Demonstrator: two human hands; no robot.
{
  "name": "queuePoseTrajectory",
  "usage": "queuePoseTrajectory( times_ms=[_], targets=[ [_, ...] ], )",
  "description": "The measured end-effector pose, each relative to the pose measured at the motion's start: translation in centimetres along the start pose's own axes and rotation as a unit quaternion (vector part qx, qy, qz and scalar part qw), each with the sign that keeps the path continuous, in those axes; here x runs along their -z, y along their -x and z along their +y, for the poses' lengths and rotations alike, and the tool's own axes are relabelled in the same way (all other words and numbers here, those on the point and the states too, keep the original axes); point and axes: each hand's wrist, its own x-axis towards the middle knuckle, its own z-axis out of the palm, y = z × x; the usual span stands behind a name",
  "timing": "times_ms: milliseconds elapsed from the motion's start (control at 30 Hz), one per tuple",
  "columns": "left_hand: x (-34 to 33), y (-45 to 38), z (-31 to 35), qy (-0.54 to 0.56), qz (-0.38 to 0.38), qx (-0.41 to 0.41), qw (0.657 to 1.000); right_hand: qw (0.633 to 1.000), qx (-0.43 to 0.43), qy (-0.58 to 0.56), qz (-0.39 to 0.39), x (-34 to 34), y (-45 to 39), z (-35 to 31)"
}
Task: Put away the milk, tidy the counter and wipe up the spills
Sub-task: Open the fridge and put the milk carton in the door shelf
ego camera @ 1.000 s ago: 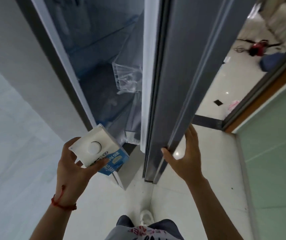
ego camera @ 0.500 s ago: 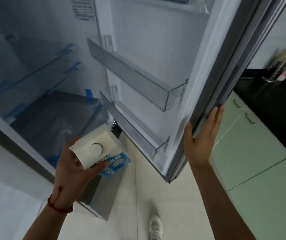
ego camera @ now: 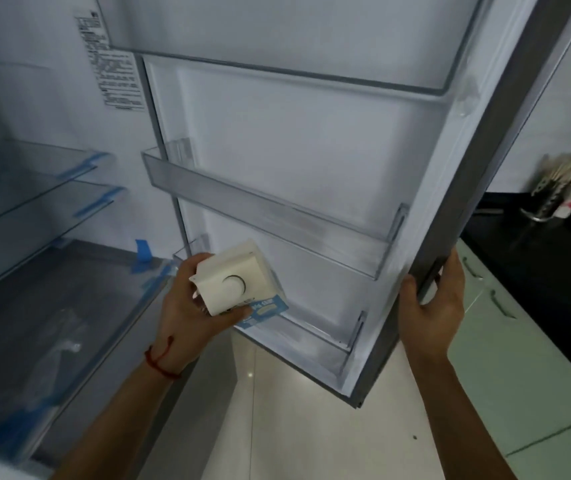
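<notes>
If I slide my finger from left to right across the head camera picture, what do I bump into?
Glass fridge shelves → left hand → milk carton → fridge door → right hand → utensil holder on the black counter.

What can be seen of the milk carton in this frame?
The milk carton is white cardboard by its look, with a round white cap on its sloped top and a blue printed panel lower down. The left hand grips it, tilted, in front of the lowest bin of the open fridge door, not yet set down.
</notes>
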Motion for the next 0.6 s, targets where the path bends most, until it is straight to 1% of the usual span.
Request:
queuePoseTrajectory(
  times_ms=[133, 267, 400, 600],
  targets=[
    [-2.4, -3.1, -1.6, -0.027, -0.057, 0.01, 0.998, 1.0, -0.022, -0.009, -0.014, -0.4, -2.3, 1.8],
    [-4.2, -5.5, -3.5, -0.053, -0.113, -0.001, 0.992, 0.999, -0.037, -0.015, -0.002, -1.2, -3.4, 2.5],
    [-6.0, -7.8, -5.0, -0.047, -0.158, 0.005, 0.986, 0.998, -0.05, -0.033, 0.007, -1.7, -4.0, 2.6],
    [-8.1, -10.2, -7.0, -0.055, -0.26, 0.02, 0.964, 0.998, -0.063, -0.03, 0.012, -1.8, -4.1, 2.6]
  ],
)
